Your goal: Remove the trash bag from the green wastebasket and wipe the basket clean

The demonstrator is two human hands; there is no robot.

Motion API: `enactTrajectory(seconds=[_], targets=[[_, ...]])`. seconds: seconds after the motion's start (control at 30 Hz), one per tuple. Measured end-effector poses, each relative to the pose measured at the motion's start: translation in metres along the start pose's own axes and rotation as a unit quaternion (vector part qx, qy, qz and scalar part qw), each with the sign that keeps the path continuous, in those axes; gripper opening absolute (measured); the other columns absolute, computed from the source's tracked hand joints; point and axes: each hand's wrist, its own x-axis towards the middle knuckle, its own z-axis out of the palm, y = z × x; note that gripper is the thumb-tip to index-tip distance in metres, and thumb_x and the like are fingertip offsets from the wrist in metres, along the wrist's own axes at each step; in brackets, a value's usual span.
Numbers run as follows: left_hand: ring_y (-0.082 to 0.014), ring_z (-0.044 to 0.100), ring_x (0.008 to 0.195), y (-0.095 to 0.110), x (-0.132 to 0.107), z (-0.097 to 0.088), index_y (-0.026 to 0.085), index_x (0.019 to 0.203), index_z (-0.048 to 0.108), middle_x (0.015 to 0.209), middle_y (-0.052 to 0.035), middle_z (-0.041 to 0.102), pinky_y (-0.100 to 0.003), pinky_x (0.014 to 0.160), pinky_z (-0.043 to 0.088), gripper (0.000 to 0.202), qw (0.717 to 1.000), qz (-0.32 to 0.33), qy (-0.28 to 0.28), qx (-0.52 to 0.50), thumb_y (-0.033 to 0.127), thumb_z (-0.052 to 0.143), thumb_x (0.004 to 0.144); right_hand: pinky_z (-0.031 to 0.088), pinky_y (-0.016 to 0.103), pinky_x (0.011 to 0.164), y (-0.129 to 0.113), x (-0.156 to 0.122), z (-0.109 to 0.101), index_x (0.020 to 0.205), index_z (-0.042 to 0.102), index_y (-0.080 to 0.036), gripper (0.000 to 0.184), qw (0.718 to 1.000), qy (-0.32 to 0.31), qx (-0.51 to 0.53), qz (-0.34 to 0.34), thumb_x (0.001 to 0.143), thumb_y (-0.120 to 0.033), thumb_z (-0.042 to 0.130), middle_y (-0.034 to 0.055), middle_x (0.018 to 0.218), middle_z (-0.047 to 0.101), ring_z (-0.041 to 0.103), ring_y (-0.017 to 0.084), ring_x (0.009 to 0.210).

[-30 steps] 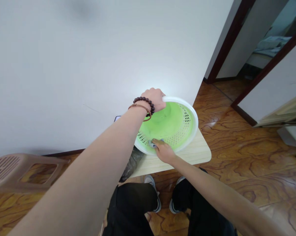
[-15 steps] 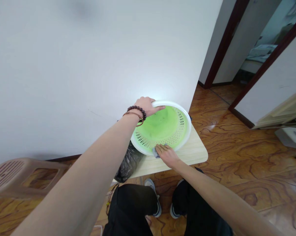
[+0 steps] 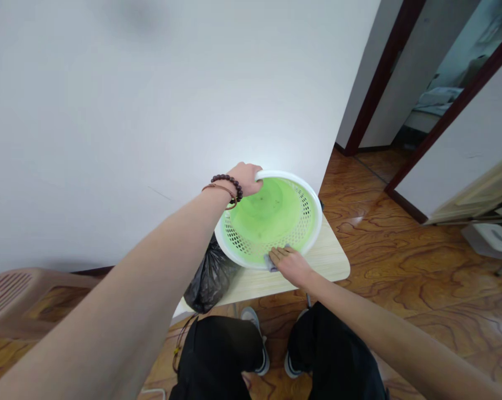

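A round green plastic basket [image 3: 271, 214] with a white rim and perforated sides is tilted above a small pale wooden table, its inside facing me. My left hand [image 3: 247, 176], with a beaded bracelet on the wrist, grips the rim at the upper left. At the near edge, my right hand [image 3: 290, 264] presses a grey cloth [image 3: 271, 263] against the rim, fingers over the inner side. Most of the cloth is hidden under the fingers. Part of the rim at the left lies behind my left wrist.
The small table [image 3: 334, 261] stands against a white wall [image 3: 171, 100]. A black plastic bag [image 3: 213, 278] sits at its left end. A brown plastic stool [image 3: 34, 294] is at the far left. On the right are a doorway and a white bin [image 3: 490, 240] on the wooden floor.
My left fingers have curled closer round the rim. My right hand and the cloth have shifted slightly right along the near rim. The basket has tilted and moved a little left.
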Motion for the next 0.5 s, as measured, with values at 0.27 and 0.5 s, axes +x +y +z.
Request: enactTrajectory(seconds=[0.27,0.5], targets=[[-0.0175,0.058,0.068,-0.009,0.005,0.009,0.022,0.089,0.062,0.075,-0.0051,0.064,-0.026,0.061,0.042,0.027,1.000,-0.004,0.008,-0.010,0.028,0.042,0.072,0.044,0.031,0.079,0.032,0.008,-0.021,0.106,0.060,-0.016,0.028,0.985,-0.066,0.156,-0.023,0.088,-0.033,0.047,0.0104,0.104,0.065,0.061,0.022,0.094],[-0.0175,0.058,0.069,0.000,0.007,0.008,0.020,0.095,0.062,0.078,-0.0071,0.063,-0.026,0.058,0.043,0.032,1.000,-0.025,-0.001,-0.007,0.025,0.046,0.068,0.043,0.027,0.063,0.064,0.061,-0.018,0.088,0.063,-0.012,0.028,0.966,0.083,0.168,0.179,0.091,-0.028,0.041,0.0104,0.072,0.067,0.062,0.019,0.066]])
